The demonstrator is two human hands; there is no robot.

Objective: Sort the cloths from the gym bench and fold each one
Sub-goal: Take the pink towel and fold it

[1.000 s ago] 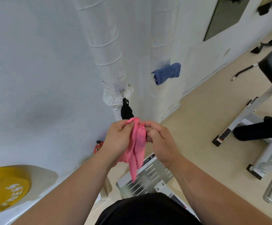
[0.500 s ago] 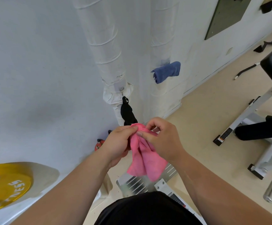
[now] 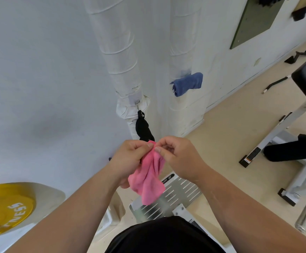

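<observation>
A pale painted wall (image 3: 39,70) and a beige floor (image 3: 221,143) lie behind. The left hand (image 3: 130,159) and right hand (image 3: 179,157) each pinch the top edge of a soft, crumpled pink cloth (image 3: 148,181), their fingertips almost meeting. It hangs bunched below them, above a slotted metal plate (image 3: 177,196). A folded blue towel (image 3: 187,84) seems to rest on a wrapped white pipe (image 3: 183,52).
</observation>
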